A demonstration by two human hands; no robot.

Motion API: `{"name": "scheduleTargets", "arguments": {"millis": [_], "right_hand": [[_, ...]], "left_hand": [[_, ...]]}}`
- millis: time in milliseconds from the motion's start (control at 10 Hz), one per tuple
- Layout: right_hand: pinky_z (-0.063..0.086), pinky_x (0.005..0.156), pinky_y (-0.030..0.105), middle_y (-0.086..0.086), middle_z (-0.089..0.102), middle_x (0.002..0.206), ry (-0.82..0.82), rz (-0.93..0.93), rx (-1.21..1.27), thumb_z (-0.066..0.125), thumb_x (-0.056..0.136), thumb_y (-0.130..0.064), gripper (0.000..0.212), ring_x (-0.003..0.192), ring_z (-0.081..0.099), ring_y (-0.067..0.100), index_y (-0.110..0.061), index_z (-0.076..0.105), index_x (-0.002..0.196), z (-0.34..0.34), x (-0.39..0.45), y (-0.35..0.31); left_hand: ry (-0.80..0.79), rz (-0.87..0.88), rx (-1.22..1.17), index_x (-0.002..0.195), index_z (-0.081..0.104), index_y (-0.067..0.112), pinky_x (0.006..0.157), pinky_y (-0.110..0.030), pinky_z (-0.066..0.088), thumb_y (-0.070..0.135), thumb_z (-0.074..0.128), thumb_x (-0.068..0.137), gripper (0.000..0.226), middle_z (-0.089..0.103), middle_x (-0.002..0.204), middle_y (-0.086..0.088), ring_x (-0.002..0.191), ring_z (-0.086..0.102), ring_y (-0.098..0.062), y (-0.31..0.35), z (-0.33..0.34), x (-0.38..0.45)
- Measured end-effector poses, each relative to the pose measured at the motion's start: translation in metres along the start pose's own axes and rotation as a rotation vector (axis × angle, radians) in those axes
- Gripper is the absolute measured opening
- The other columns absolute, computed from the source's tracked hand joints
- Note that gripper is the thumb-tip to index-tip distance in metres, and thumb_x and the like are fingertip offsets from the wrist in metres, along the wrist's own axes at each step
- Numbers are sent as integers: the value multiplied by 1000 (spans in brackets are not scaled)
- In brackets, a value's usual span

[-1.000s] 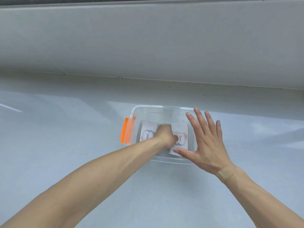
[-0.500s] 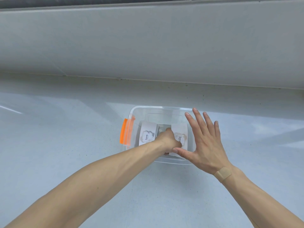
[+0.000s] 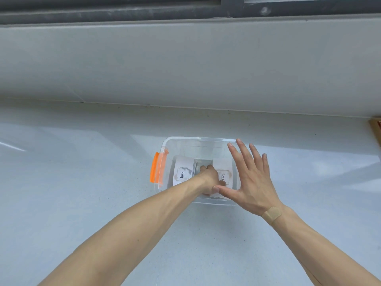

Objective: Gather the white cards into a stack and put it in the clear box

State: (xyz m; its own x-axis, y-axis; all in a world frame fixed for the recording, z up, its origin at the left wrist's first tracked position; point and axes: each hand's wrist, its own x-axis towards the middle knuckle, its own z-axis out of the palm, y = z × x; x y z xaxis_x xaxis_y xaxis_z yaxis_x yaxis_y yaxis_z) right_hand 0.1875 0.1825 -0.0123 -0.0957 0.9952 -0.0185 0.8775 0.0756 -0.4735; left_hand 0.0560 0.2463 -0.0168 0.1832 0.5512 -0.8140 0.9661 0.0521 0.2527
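Note:
The clear box [image 3: 198, 141] stands on the pale table, with an orange latch [image 3: 155, 170] on its left end. Inside it lie white cards printed "love": one stack [image 3: 182, 172] at the left and more cards [image 3: 224, 174] at the right. My left hand [image 3: 210, 178] reaches down into the box between them, its fingers curled on the right-hand cards. My right hand [image 3: 252, 180] is spread flat over the box's right end with nothing in it. Its thumb lies at the near rim, beside my left wrist.
A grey wall ledge [image 3: 185, 108] runs along the back of the table, just behind the box. A brown object [image 3: 375, 129] shows at the far right edge.
My left hand has drawn slightly toward me inside the box. My right hand has stayed spread over the right end, its thumb edging a little left.

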Motion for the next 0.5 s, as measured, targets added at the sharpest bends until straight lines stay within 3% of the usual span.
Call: {"name": "scheduleTargets", "arguments": {"millis": [100,200,300,400,500], "right_hand": [[1,117,58,-8,-1,163,-5,-9,-46,35,70,-88,99,148,-6,27,-43,-3,149,-2,-2,-1],[4,118,58,-6,1,163,-10,-22,-96,27,73,-88,91,147,-4,26,-42,3,149,-6,-3,-2],[7,119,55,-2,8,163,-8,-30,-203,18,79,-83,86,148,-1,21,-35,15,149,-12,-6,-7],[7,119,53,-3,15,162,-1,-21,-271,20,82,-78,81,148,0,18,-31,26,147,-18,-9,-12],[8,120,49,-7,32,156,16,12,-265,31,85,-71,68,147,9,16,-31,45,138,-36,-18,-23]], "left_hand": [[-30,56,-138,105,57,5,53,-29,40,29,53,91,28,47,89,-14,56,47,-22,-5,-5,-8],[-19,63,-155,71,50,10,51,-27,35,31,54,90,29,45,63,-9,46,39,-21,-9,-11,-18],[80,59,-11,74,54,8,56,-29,38,40,53,94,38,53,69,-8,59,48,-23,-13,-19,-35],[139,91,81,110,62,5,75,-32,47,47,51,94,46,65,103,-11,90,59,-28,-18,-23,-44],[246,149,181,136,51,17,98,-37,42,54,50,89,60,57,136,-5,125,52,-27,-34,-29,-72]]}}
